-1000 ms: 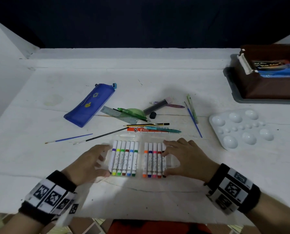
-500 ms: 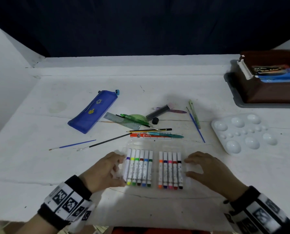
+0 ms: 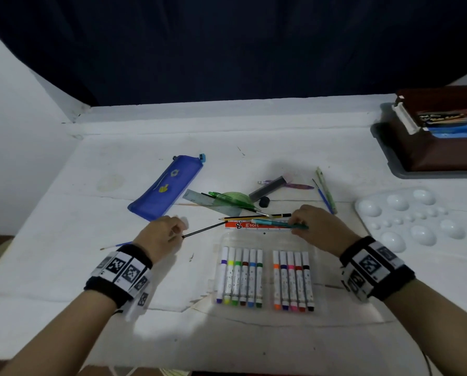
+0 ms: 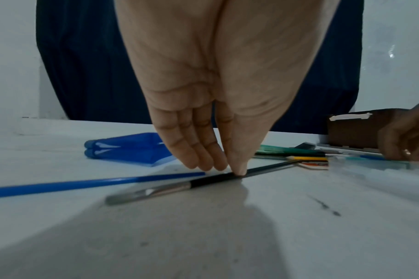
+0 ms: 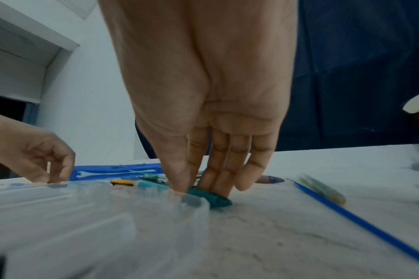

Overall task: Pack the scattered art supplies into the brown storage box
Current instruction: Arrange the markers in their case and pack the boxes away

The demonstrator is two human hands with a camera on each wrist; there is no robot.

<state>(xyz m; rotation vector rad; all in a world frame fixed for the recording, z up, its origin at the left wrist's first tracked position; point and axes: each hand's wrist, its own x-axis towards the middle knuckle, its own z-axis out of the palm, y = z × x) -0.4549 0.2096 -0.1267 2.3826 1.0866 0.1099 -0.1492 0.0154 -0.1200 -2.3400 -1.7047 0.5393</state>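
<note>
- The left hand [image 3: 160,234] sits at about 9 o'clock from the marker case [image 3: 265,272], fingers pointed down at the white table [image 3: 64,267]. Thumb and fingertips [image 4: 238,169] pinch the black paintbrush [image 4: 203,182], which lies flat on the table.
- Just beside that brush, toward 9 o'clock, lies a blue paintbrush [image 4: 84,184], untouched.
- The right hand [image 3: 317,229] is at about 1 o'clock from the marker case. Its thumb and fingers [image 5: 218,181] close on the teal pen [image 5: 211,198], which rests on the table and over the orange ruler [image 3: 256,226].
- A yellow and black pencil [image 3: 256,217] lies just beyond the ruler, between the two hands.
- The clear marker case holds two rows of colored markers and lies flat at 6 o'clock, free of both hands.
- The blue pencil pouch [image 3: 167,188] lies at 11 o'clock; beside it is a heap with a green protractor [image 3: 237,198] and a grey ruler [image 3: 199,198].
- The white paint palette [image 3: 411,221] sits at 3 o'clock.
- The brown box [image 3: 444,142] stands at 2 o'clock, well apart from the hands, on a grey tray [image 3: 389,161], with a blue packet [image 3: 455,126] inside.
</note>
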